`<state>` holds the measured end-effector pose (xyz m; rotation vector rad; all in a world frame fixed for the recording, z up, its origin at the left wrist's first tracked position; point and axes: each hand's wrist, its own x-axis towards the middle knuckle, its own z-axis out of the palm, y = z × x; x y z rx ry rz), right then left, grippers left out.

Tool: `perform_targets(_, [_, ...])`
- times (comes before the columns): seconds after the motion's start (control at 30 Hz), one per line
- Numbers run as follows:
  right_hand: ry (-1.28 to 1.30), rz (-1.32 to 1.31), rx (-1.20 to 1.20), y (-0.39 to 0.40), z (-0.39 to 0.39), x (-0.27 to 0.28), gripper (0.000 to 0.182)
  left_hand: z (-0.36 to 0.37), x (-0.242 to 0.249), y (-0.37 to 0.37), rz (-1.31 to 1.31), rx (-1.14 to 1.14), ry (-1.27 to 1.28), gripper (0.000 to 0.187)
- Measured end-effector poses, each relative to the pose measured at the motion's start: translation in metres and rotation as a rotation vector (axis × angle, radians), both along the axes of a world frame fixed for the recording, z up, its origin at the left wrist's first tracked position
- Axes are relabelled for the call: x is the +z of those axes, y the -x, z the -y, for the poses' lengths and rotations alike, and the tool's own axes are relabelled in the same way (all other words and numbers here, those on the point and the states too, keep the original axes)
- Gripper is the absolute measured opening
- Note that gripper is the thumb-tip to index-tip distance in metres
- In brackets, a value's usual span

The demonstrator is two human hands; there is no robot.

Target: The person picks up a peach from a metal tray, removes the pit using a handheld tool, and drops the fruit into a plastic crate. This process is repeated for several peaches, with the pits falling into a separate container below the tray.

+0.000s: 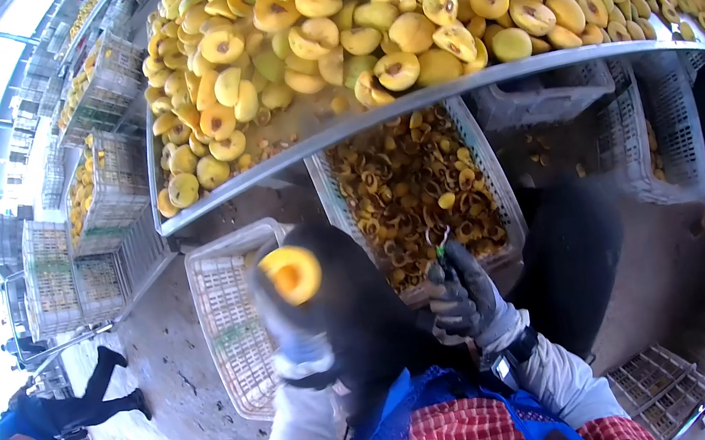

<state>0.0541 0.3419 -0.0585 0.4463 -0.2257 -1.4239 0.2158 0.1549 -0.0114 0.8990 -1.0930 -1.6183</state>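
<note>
In the head view my left hand, gloved and blurred by motion, holds a yellow peach half with its cut face and hollow showing. It is over my left thigh, beside a white crate. My gloved right hand is closed around a small pitting tool with a green part and a thin curved metal tip. Most of its handle is hidden in my fingers. That tip shows against a crate of peels and scraps between my knees. Many yellow peach halves are heaped on the metal-edged table ahead.
The table's metal rim runs across in front of my knees. A white basket crate stands at my left, with grey crates under the table at right. Stacked crates of fruit line the left side. A person walks at far left.
</note>
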Motion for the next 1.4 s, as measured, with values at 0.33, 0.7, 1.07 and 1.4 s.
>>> perform_targets(0.33, [-0.450,-0.697,0.179,0.022,0.030,0.012,0.051,0.157,0.043,0.089,1.133,0.082,1.066,0.053])
perform_targets(0.7, [-0.602,-0.847,0.056,0.035,0.052,0.010,0.049,0.201,0.038,0.164,1.138,-0.097,1.179,0.043])
perform_targets(1.07, [-0.466,-1.846,-0.207,0.021,0.052,0.033,0.026,-0.020,0.006,0.124,0.383,-0.379,0.084,0.038])
perform_targets(1.4, [-0.521,-2.173,-0.616,-0.001,0.036,0.041,0.035,-0.056,0.016,0.125,0.272,-0.193,0.237,0.041])
